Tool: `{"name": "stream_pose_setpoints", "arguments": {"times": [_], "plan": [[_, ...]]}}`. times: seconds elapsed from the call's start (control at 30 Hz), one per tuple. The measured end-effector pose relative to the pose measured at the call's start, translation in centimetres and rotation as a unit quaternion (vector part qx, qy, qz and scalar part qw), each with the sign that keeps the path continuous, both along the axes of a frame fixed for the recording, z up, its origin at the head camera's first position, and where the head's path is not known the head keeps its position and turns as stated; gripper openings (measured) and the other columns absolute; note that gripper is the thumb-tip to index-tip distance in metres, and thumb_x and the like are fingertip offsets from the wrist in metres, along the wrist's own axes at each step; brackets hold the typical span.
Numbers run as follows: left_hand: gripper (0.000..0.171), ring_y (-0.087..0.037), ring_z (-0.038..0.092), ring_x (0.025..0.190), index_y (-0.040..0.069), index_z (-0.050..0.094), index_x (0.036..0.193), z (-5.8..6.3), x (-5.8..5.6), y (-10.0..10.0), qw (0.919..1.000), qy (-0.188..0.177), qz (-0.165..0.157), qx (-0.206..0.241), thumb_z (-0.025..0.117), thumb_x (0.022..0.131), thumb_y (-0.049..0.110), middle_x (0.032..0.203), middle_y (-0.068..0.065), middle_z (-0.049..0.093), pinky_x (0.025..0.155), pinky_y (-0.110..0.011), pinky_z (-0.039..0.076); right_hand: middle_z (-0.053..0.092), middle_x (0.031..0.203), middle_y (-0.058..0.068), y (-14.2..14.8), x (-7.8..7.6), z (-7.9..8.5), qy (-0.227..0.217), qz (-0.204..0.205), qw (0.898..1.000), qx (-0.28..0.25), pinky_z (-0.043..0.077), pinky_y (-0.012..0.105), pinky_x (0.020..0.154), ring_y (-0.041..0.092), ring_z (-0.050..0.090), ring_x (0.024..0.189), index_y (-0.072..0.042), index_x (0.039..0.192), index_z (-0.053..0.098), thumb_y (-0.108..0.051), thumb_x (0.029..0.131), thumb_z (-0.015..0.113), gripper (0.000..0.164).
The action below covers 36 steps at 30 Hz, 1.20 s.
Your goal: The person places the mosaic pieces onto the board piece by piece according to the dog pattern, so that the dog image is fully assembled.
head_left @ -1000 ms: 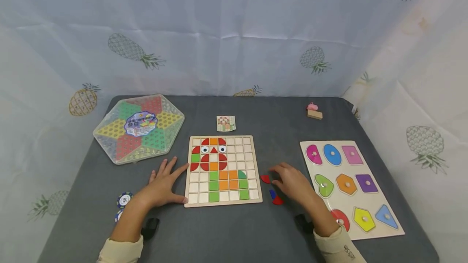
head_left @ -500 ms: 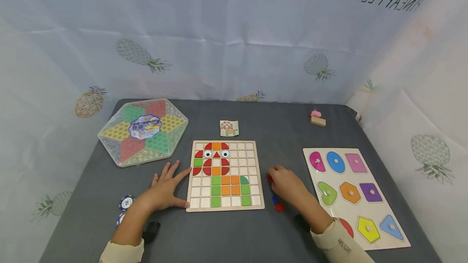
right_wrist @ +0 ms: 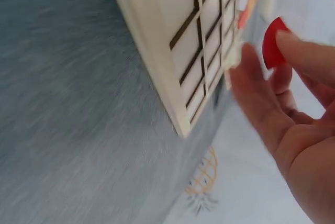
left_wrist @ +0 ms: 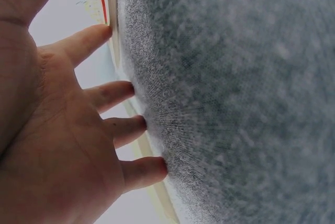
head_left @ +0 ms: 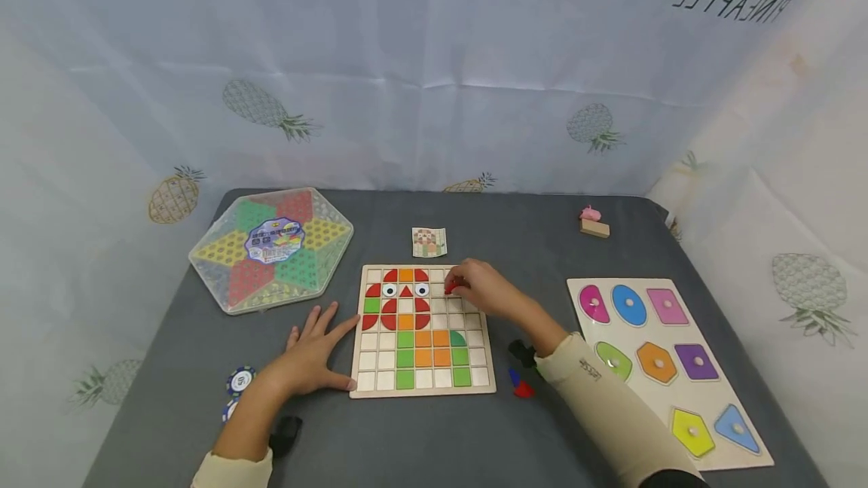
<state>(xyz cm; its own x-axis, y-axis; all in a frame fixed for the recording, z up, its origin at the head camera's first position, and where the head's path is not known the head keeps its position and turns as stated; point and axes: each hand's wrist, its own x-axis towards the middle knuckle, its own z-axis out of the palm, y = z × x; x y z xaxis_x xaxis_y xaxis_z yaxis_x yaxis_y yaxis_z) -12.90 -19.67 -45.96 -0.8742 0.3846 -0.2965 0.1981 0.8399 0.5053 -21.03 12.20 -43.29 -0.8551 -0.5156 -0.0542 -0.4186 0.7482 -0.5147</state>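
Observation:
In the head view a wooden grid board (head_left: 478,357) bears red, orange and green tiles and two eye tiles in its left and middle squares. My right hand (head_left: 490,291) is over the board's upper right part. Between thumb and finger it pinches a red quarter-circle tile (right_wrist: 271,43), seen against the curtain in the right wrist view. My left hand (head_left: 308,356) lies spread at the board's left edge, thumb and index fingertip right at the frame; its fingers (left_wrist: 125,130) reach down to the cloth in the left wrist view.
A red tile (head_left: 524,390) and a blue tile (head_left: 514,377) lie right of the board. Behind it is a small picture card (head_left: 429,242). A hexagonal game box (head_left: 271,251), poker chips (head_left: 240,380), a knob puzzle (head_left: 637,297) and a wooden block (head_left: 594,228) stand around.
My right hand picked up a red tile from the table right of the board and carried it up and left over the board. The left hand stays at the board's edge.

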Motion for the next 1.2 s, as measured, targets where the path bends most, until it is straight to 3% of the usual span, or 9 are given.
{"name": "stream_pose_setpoints", "arguments": {"times": [0.13,0.27,0.57,0.87,1.0,1.2], "plan": [[0.103,-0.042,-0.003,0.136,0.025,0.029,0.143,-0.2,0.3,0.3,1.0,0.002,0.0,0.001,0.079,0.057,0.051,0.151,-0.016,0.007,0.096,-0.07,0.005,0.064,0.09,-0.003,-1.3,-1.3,-0.9,-0.034,-0.004,0.999,-0.008,0.048,0.025,0.069,0.009,0.058,0.082,-0.011,0.099,0.067,-0.009,0.086,0.061,0.015],[0.104,-0.041,-0.002,0.136,0.026,0.029,0.143,-0.1,0.2,0.3,1.0,0.007,0.0,0.0,0.08,0.056,0.05,0.151,-0.015,0.007,0.096,-0.07,0.005,0.065,0.085,-0.004,-1.9,-1.9,-1.5,-0.054,-0.01,0.998,-0.02,0.049,0.024,0.067,0.007,0.059,0.076,-0.011,0.094,0.065,-0.011,0.084,0.064,0.01],[0.104,-0.042,-0.002,0.136,0.025,0.029,0.143,0.0,-0.2,0.2,1.0,0.004,-0.001,-0.009,0.079,0.056,0.051,0.151,-0.016,0.006,0.096,-0.07,0.005,0.066,0.084,-0.003,-2.5,-2.3,-1.4,-0.045,-0.038,0.998,-0.028,0.047,0.023,0.059,0.008,0.058,0.069,-0.013,0.087,0.069,-0.006,0.085,0.06,0.012],[0.104,-0.042,-0.002,0.136,0.026,0.029,0.143,-0.1,0.0,0.3,1.0,-0.001,0.002,-0.005,0.079,0.056,0.052,0.151,-0.015,0.006,0.096,-0.07,0.005,0.067,0.088,-0.002,-2.6,-2.6,-1.3,-0.034,-0.011,0.999,-0.006,0.048,0.024,0.063,0.009,0.059,0.075,-0.013,0.086,0.072,-0.003,0.084,0.061,0.015],[0.104,-0.041,-0.002,0.136,0.026,0.029,0.143,-0.1,0.1,0.3,1.0,0.001,0.003,-0.006,0.079,0.056,0.053,0.151,-0.015,0.006,0.096,-0.07,0.006,0.066,0.093,-0.001,-2.8,-2.6,-1.3,-0.042,0.007,0.999,0.004,0.049,0.024,0.067,0.011,0.06,0.081,-0.011,0.095,0.07,-0.005,0.084,0.061,0.015],[0.105,-0.041,-0.002,0.136,0.026,0.029,0.143,-0.2,0.2,0.3,0.9999,0.001,0.007,-0.009,0.079,0.055,0.053,0.151,-0.015,0.007,0.096,-0.069,0.006,0.064,0.092,0.001,-3.0,-2.2,-1.6,-0.03,-0.01,0.999,0.01,0.049,0.026,0.068,0.012,0.059,0.082,-0.008,0.1,0.064,-0.005,0.083,0.063,0.017]]}}
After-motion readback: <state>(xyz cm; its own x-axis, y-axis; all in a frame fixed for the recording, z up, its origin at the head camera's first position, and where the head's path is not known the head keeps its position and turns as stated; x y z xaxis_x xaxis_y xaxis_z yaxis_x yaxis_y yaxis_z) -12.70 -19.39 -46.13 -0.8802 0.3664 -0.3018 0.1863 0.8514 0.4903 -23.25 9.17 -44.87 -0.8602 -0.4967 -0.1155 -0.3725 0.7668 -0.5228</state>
